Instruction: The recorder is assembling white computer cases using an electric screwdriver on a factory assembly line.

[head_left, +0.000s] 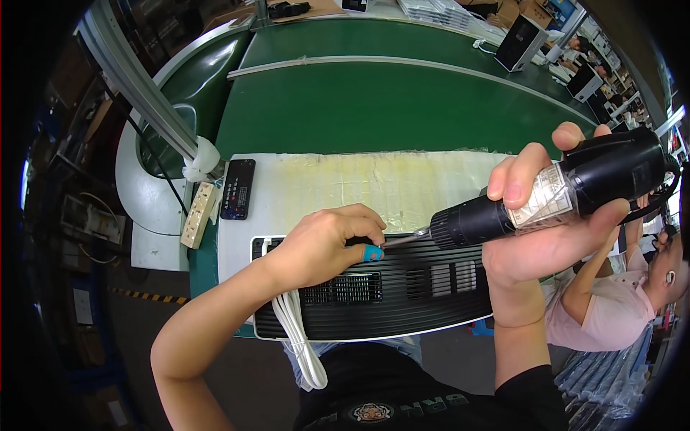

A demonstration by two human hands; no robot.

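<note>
My right hand [532, 208] is wrapped round a black electric screwdriver [467, 224], held nearly level and pointing left. Its metal bit [406, 239] reaches the fingertips of my left hand [323, 241]. Thumb and forefinger of that hand are pinched at the bit's tip; whatever is between them is too small to make out. Blue tape wraps the left thumb. Beneath both hands lies a black slatted appliance panel [338, 316] with a white rim and grille openings. A folded white cord [291, 323] hangs over its near left edge.
A black remote-like device [238, 189] lies on the pale work mat [345, 183], left of which is a power strip [199, 215]. A metal post [136, 79] rises at left. Behind runs a green conveyor [359, 100] carrying a black-and-white box unit [520, 42]. Another person [611, 305] sits close at right.
</note>
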